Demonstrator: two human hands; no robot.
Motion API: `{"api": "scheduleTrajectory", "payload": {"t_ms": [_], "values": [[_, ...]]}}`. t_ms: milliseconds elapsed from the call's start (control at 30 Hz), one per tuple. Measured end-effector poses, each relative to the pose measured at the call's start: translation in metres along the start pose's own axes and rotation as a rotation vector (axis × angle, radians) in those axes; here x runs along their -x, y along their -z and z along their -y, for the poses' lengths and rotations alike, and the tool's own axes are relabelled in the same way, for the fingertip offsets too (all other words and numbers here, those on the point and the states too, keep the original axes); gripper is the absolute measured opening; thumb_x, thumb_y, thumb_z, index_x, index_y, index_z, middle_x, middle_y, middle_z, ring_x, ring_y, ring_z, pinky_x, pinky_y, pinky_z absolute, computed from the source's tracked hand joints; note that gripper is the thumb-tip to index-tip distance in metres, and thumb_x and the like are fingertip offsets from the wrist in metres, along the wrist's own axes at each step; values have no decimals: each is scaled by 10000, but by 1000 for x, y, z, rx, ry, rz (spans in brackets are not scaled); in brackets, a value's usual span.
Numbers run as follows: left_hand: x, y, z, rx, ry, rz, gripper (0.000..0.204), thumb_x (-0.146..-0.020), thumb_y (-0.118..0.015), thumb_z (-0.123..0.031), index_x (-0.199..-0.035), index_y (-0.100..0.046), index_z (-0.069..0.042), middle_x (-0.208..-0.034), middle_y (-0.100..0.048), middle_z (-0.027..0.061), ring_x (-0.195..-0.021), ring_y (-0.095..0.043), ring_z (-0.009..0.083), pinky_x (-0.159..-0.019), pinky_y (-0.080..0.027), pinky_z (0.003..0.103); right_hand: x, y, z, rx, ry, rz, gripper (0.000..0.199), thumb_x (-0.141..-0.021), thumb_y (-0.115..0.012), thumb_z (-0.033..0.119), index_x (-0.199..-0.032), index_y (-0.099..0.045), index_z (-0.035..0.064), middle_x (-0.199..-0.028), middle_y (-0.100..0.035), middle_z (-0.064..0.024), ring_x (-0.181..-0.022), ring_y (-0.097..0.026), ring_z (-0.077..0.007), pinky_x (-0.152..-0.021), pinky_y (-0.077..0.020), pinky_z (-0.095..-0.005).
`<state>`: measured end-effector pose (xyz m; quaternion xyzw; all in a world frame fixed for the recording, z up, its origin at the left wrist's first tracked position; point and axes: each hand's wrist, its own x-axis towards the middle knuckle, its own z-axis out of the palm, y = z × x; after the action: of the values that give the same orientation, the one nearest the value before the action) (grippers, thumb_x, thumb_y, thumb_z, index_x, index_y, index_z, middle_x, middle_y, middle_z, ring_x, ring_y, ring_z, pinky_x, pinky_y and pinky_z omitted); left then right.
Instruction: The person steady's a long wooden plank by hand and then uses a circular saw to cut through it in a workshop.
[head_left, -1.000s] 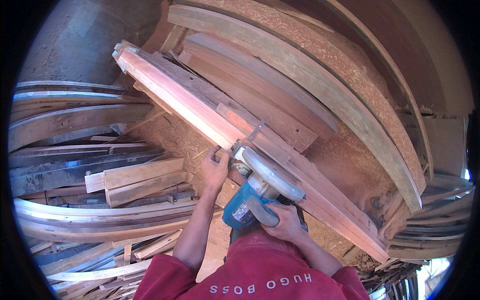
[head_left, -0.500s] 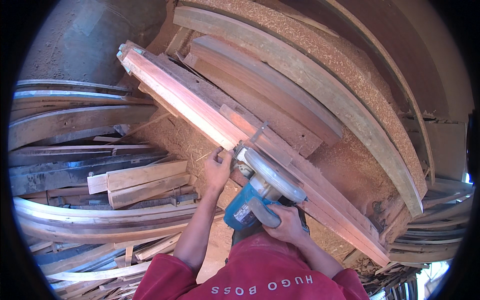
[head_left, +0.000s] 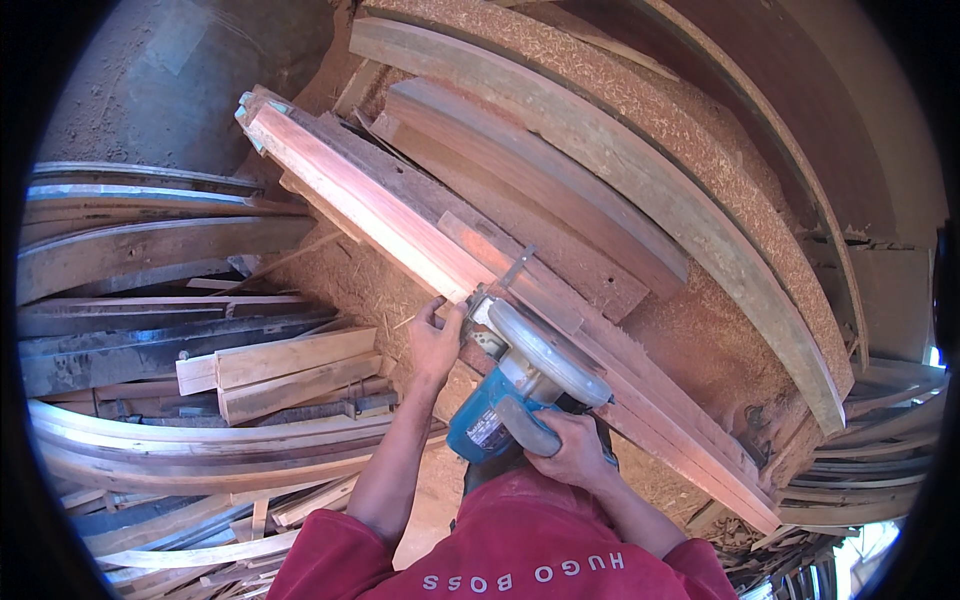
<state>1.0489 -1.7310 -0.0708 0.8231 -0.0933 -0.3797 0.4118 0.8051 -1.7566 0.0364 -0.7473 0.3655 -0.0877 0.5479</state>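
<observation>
Head view, single fisheye: worn on the person's head, facing steeply down, close over the circular saw (head_left: 525, 385) at frame centre. Red plank (head_left: 400, 225) runs upper left to lower right; edges bend near the rim.

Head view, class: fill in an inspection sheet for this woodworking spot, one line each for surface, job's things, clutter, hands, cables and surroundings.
Surface: stacked timbers and a sawdust bed serve as the support; no bench seen.
Job's things: reddish plank lies slanting across the stack; blue circular saw sits on it, its grey guard over the wood.
Clutter: short pale offcuts and long loose boards piled at the left.
Hands: left hand rests on the plank's edge beside the saw; right hand grips the saw's handle.
Cables: nothing seen.
Surroundings: heavy sawdust-covered beam behind; bare ground at upper left; more scrap wood at lower right.
</observation>
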Motion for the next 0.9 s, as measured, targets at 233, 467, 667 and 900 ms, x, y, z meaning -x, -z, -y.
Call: {"api": "scheduleTrajectory", "payload": {"t_ms": [233,467,667,900], "values": [[-3,3,-3,12,25,9,547,-910,-734,-239,-1282,-594,137,-707,-583,-3,-604,-519,59,-514,-405,244,-5,-2,5,-10,-26,10,396,-696,-796,107,-1059,-690,-12,-974,-718,-206,-892,-723,-362,-794,-574,-388],[-13,7,4,26,-5,-5,642,-864,-760,-306,-1294,-590,140,-677,-601,32,-607,-561,95,-533,-453,284,-12,-6,6,-21,-13,17,374,-701,-792,99,-1044,-688,-7,-961,-717,-188,-866,-720,-357,-774,-572,-387],[-23,11,13,51,-4,-19,631,-863,-768,-306,-1281,-601,136,-672,-587,20,-603,-538,87,-529,-436,279,-19,-9,10,-21,-4,11,366,-704,-792,101,-1038,-688,-7,-950,-714,-186,-856,-720,-356,-759,-572,-387],[-30,16,9,59,-27,-13,609,-865,-764,-301,-1265,-612,132,-672,-590,21,-602,-538,90,-525,-429,279,-27,-13,13,-13,22,-2,365,-703,-796,106,-1031,-687,-11,-939,-712,-190,-840,-717,-362,-746,-572,-390]]}}
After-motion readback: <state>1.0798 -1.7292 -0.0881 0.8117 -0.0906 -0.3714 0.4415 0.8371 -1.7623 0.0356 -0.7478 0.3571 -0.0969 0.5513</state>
